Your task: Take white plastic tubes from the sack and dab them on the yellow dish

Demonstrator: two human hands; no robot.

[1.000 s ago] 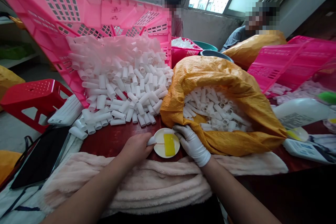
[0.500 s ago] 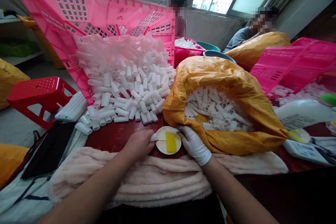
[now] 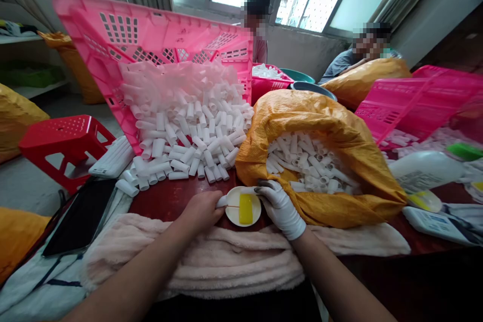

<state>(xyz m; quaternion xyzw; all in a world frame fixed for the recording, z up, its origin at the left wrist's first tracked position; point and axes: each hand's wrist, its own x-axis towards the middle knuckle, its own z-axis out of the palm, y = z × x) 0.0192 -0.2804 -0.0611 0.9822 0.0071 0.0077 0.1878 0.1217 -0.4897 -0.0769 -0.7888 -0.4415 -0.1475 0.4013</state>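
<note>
A small white dish lies on the dark red tabletop between my hands, with a yellow rectangular pad in it. My bare left hand is closed at the dish's left rim on a short white plastic tube. From there a thin brown stick reaches across the dish to the pad. On the right, my right hand wears a white glove with dark fingertips. Its fingers pinch another white plastic tube over the dish's far edge; part of it is hidden by the fingers.
A tilted pink crate spills a heap of white tubes behind my left hand. Beyond my right hand sits an orange sack holding more tubes. A folded pink towel lines the near edge. A phone lies left; two people sit beyond.
The camera view has shifted, so the surroundings sit slightly lower and the left side further right. Both hands keep their hold by the dish, with little visible movement.
</note>
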